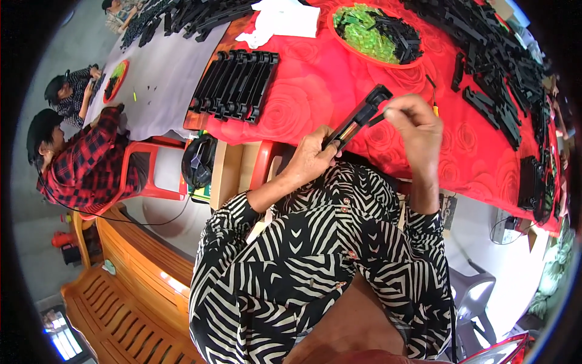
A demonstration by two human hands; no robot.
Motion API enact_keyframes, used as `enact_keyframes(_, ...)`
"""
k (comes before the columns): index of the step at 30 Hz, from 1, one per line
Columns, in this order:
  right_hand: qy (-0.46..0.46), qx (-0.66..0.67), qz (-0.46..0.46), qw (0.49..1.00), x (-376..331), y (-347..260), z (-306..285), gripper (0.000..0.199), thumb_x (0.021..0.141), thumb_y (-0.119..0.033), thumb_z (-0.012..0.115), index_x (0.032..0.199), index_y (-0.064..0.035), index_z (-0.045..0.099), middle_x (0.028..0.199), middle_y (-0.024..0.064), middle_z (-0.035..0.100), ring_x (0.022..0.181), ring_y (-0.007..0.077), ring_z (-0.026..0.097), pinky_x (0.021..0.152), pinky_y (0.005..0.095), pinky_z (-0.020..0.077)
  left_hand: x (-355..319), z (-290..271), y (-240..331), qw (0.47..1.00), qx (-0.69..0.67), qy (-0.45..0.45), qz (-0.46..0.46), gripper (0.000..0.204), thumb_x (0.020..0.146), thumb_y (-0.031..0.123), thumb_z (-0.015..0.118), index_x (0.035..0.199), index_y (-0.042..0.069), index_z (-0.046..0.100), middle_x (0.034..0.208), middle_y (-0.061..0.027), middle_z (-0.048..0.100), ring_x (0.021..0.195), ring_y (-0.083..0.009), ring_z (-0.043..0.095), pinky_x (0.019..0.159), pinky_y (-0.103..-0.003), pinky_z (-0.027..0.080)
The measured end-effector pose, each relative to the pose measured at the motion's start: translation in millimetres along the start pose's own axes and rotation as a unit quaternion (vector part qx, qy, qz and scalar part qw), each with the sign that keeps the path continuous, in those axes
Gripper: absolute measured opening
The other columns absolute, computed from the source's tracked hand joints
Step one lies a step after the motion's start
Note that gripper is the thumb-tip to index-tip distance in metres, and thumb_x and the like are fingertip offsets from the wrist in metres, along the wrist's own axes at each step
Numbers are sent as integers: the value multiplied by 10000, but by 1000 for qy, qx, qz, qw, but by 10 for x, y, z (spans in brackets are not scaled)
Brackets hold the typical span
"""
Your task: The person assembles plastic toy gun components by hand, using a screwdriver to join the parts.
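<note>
My left hand point(309, 159) grips the lower end of a long black plastic part point(367, 110), which slants up and away over the near edge of the red tablecloth. A brownish strip shows inside it near my thumb. Beside its upper half, my right hand point(419, 130) is closed in a pinch on a small dark piece point(377, 119), held next to the part; whether the two touch is hard to tell. Several similar black parts point(233, 85) lie side by side on the table to the left. A thin tool with a yellow handle point(435, 110) lies beyond my right hand.
A red bowl point(379, 64) of green and black pieces stands at the far middle, by white paper point(294, 23). Loose black parts point(485, 67) heap at the right. Co-workers point(85, 155) sit at a grey-covered table on the left. A wooden bench point(127, 297) stands lower left.
</note>
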State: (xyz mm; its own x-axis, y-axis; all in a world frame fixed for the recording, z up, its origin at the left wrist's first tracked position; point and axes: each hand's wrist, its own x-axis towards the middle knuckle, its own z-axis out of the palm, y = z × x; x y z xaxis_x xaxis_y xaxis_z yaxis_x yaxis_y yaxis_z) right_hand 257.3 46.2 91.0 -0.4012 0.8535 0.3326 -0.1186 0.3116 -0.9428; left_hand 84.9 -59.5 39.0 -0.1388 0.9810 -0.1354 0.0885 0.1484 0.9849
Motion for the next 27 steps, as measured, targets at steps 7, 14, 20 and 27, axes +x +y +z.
enact_keyframes(7,-73,-105,-28,991,-119,32,265,64,807,30,625,846,-10,593,786,-38,524,662,17,425,579,170,352,52,-53,-23,999,29,-10,11,187,880,142,440,951,-28,475,687,-85,582,574,-155,537,539,-317,420)
enact_keyframes(14,-12,-62,-70,996,-97,76,225,71,826,28,614,885,3,583,802,-24,524,700,29,444,631,162,363,53,-68,-95,998,50,11,30,214,865,148,436,984,-29,455,696,-161,567,652,-286,572,619,-411,419)
enact_keyframes(20,35,-76,-89,993,-69,83,208,77,799,34,626,843,-13,583,760,-24,502,648,40,397,589,182,343,86,-201,-16,982,183,-17,46,170,855,119,548,951,-11,495,696,-40,546,606,-74,473,556,-259,406)
enact_keyframes(27,33,-69,-80,994,-73,87,221,72,801,33,622,839,-11,580,758,-22,503,656,43,407,593,183,346,490,-675,4,928,317,-95,173,231,719,165,694,889,21,635,792,-151,618,772,-324,596,674,-404,456)
